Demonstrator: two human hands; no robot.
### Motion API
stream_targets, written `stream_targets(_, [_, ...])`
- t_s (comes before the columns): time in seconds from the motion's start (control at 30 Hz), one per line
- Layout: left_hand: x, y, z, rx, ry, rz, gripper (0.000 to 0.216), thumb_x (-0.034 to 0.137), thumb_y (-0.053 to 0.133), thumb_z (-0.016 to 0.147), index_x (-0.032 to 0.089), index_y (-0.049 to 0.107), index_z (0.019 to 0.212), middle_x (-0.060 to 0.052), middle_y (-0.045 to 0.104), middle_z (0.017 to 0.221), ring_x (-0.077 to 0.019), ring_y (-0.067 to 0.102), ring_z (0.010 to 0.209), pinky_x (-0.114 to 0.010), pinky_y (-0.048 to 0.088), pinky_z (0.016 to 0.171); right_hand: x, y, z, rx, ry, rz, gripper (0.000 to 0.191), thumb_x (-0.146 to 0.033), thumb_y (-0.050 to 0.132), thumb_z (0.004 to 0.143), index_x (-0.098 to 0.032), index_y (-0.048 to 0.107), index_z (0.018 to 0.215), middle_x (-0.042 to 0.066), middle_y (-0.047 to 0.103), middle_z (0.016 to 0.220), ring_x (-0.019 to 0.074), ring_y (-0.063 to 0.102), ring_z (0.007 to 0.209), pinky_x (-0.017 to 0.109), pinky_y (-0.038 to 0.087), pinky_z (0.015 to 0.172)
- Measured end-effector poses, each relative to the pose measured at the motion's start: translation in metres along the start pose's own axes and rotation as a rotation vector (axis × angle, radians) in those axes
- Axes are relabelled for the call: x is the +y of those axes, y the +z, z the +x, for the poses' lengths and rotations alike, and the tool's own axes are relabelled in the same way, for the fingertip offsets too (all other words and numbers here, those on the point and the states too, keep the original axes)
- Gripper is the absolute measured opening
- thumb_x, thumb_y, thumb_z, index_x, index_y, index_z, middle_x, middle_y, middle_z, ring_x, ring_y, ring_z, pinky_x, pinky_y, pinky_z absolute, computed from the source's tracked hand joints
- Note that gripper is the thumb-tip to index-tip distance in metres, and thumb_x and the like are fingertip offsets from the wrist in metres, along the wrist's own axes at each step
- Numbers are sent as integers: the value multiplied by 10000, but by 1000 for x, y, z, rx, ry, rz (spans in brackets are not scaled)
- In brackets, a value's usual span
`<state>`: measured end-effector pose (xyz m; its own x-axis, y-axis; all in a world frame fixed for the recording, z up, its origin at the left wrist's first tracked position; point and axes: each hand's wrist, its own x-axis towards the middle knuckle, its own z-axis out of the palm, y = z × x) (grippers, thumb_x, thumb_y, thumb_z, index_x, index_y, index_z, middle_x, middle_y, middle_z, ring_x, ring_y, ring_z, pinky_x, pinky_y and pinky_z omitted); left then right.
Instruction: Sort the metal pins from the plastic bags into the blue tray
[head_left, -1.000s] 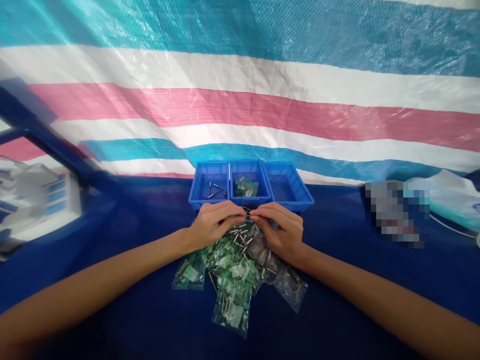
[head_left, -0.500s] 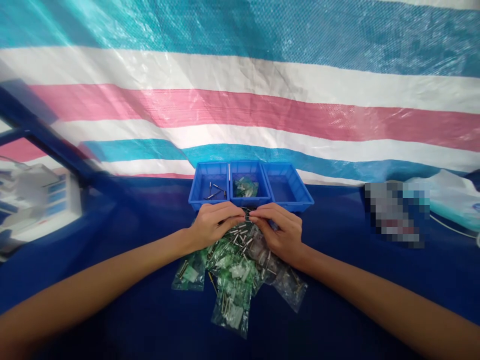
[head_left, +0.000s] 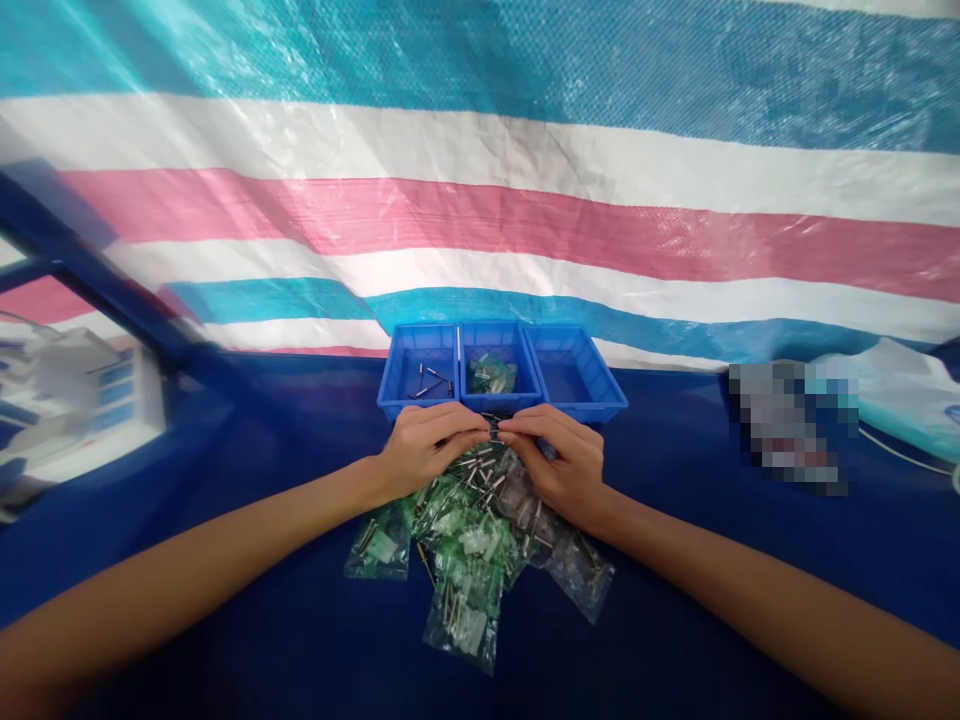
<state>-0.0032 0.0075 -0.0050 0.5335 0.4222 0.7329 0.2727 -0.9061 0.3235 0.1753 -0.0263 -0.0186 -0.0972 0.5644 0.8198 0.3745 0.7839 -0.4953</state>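
Observation:
My left hand (head_left: 433, 445) and my right hand (head_left: 561, 460) meet closely above the far end of a heap on the table. Thumb and fingers of each are pinched together, fingertips facing across a narrow gap. Small dark and shiny bits show at that gap, too small to name. Beneath the hands lie loose metal pins (head_left: 487, 485), screw- or rivet-like, on a pile of small clear plastic bags. Several bags look green, one (head_left: 471, 610) holding brass-coloured pins and a white piece. A greyish bag (head_left: 581, 578) lies to the right.
Three blue bins stand side by side behind my hands. A few pins lie in the left bin (head_left: 401, 380), and a green-tinted bag is in the middle bin (head_left: 499, 402); the right bin (head_left: 577, 405) adjoins it. A power strip (head_left: 112, 400) is left, a plastic bag (head_left: 900, 390) far right.

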Motion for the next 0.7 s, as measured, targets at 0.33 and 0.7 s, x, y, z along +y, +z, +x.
stream_targets(0.33, [1,-1,0,4,-2,6,101,210,569,843,137,633,814,-31,675,708,-75,578,560,-171,430,495,0,0,0,-3,7,-8,99,-117,592,801,-187,645,846,30,659,730,132,612,658,258,519,579])
stream_targets(0.7, [2,0,-1,8,-19,13,88,206,573,840,138,625,823,-18,660,699,-50,514,489,-163,392,472,-2,-2,1,-20,69,3,65,-135,562,812,-175,613,799,2,580,629,111,534,552,240,442,486])
